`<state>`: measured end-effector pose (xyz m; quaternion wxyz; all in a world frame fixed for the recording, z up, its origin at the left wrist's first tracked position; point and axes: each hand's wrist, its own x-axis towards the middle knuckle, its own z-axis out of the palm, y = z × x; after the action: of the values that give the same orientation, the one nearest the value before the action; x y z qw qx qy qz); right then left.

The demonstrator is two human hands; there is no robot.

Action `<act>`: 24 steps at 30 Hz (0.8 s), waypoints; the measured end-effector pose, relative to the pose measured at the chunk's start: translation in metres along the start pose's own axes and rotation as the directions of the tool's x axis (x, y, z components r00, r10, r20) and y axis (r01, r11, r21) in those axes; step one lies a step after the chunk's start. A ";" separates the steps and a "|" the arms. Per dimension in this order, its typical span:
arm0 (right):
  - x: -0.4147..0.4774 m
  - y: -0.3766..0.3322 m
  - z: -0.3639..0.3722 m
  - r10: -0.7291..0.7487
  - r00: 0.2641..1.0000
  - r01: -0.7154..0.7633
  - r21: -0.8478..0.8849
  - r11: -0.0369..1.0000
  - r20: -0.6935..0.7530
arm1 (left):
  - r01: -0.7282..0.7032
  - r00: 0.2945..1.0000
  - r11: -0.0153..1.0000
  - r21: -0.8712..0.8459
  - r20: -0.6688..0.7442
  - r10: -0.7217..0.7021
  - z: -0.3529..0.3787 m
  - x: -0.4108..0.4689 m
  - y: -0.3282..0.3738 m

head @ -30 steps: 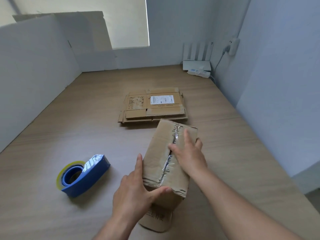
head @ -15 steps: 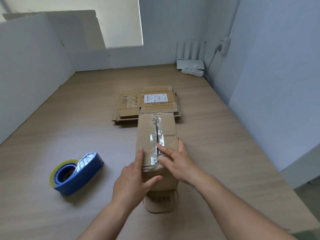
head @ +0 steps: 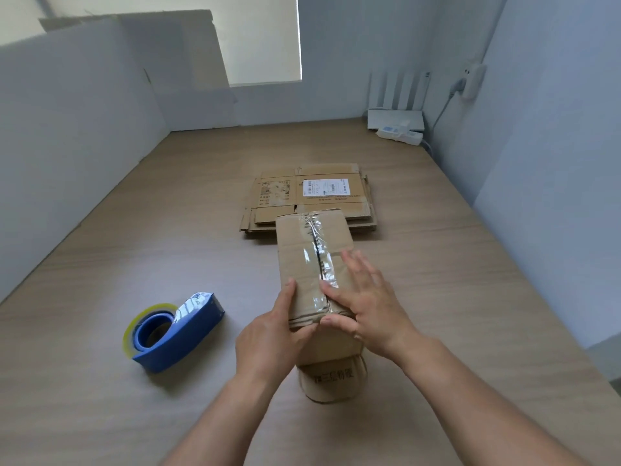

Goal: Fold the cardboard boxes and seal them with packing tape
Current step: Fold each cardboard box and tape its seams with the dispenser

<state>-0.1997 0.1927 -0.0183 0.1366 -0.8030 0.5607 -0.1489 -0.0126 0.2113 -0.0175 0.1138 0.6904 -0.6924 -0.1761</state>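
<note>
A small brown cardboard box (head: pixel 302 243) stands on the wooden table (head: pixel 168 230), its top seam covered by a strip of clear tape (head: pixel 317 257). My left hand (head: pixel 272 338) holds the box's near left corner, thumb against the front face. My right hand (head: pixel 366 297) lies flat with straight fingers on the right half of the top, pressing beside the tape. A blue tape dispenser (head: pixel 174 331) with a clear roll lies on the table to the left. Flattened cardboard boxes (head: pixel 312 193) are stacked just behind the box.
White partition walls (head: pixel 67 129) enclose the table on the left, back and right. A white router (head: pixel 396 112) and a power strip (head: pixel 400 134) sit in the far right corner, with a cable running up the wall.
The box has been turned from a slant to straight in front of me. My right hand slid from the tape seam to the right half of the top; my left hand stayed at the near corner.
</note>
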 end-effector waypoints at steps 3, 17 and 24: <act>0.001 -0.007 0.004 -0.168 0.953 0.183 0.035 0.983 -0.253 | -0.045 0.999 0.999 -0.023 0.012 0.045 -0.004 0.010 -0.006; 0.005 0.003 0.008 -0.335 0.883 0.297 -0.162 0.941 -0.329 | 0.434 0.896 0.898 0.073 -0.141 -0.422 -0.010 0.047 -0.147; 0.006 -0.001 0.007 -0.295 0.913 0.259 -0.157 0.953 -0.283 | 0.504 0.855 0.855 0.120 0.067 -0.514 -0.015 0.069 -0.173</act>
<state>-0.1939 0.1878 -0.0241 -0.0204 -0.8486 0.4629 -0.2552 0.1502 0.1442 -0.0785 -0.0047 0.8444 -0.4975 -0.1989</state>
